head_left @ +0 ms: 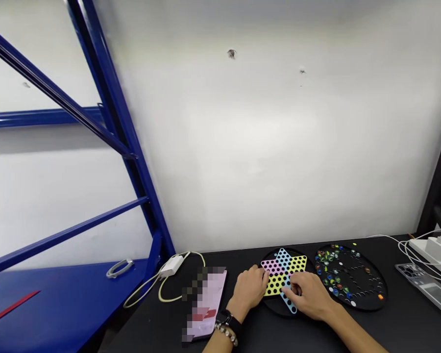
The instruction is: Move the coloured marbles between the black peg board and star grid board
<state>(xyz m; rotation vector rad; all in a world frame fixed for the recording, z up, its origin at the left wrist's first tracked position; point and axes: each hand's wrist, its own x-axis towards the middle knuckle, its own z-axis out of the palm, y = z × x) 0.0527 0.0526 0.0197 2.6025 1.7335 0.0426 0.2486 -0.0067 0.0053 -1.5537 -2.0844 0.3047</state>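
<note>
A star-shaped Chinese checkers board (276, 283) with pink, yellow and light blue sections full of dark holes lies over a round black base (274, 308). My left hand (249, 288) has its fingers bent and close together on the board's left edge. On the opposite side, my right hand (311, 295) is closed, thumb and forefinger curled against the board's lower right part. That hand covers one coloured point of the star. Its fingertips are partly hidden.
Just right is a round black tray (380, 304) holding several glass marbles. A pink-screened phone (210, 309), partly pixelated, and a white adapter (171, 266) with cable are at left. Another phone (428, 289) and a power strip (435, 255) are at right. Blue metal framing (147, 181) rises on the left.
</note>
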